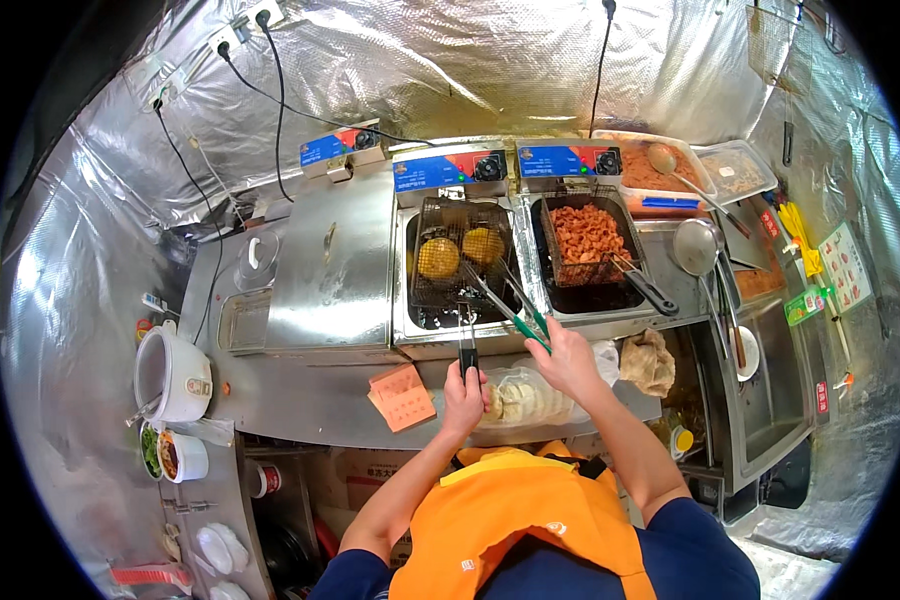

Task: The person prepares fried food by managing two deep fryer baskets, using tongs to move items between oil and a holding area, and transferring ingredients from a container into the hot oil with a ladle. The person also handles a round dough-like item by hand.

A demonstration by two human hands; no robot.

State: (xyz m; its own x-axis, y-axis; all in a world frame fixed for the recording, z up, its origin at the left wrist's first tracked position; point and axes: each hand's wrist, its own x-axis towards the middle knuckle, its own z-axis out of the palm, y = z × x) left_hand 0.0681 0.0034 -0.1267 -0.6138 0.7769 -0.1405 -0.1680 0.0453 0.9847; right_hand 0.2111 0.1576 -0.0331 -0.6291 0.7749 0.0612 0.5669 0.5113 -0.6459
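My left hand [461, 402] is closed around the black handle of a wire fry basket [462, 212] in the left fryer. Inside the basket sit two round golden patties [438, 258], side by side. My right hand [572, 358] grips green-handled metal tongs [519, 318]. Their two arms are spread and reach over the basket's front, with one tip close to the patties; whether it touches them I cannot tell. Just in front of my hands lies a clear plastic bag [526, 397] with pale round pieces in it.
A second basket of browned meat chunks [587, 240] sits in the right fryer. Behind it stands a tub of reddish minced food [660, 165] with a ladle. A steel lid [332, 265] covers the left unit. Orange paper slips [404, 398], a white pot [173, 375] and strainers [695, 247] stand around.
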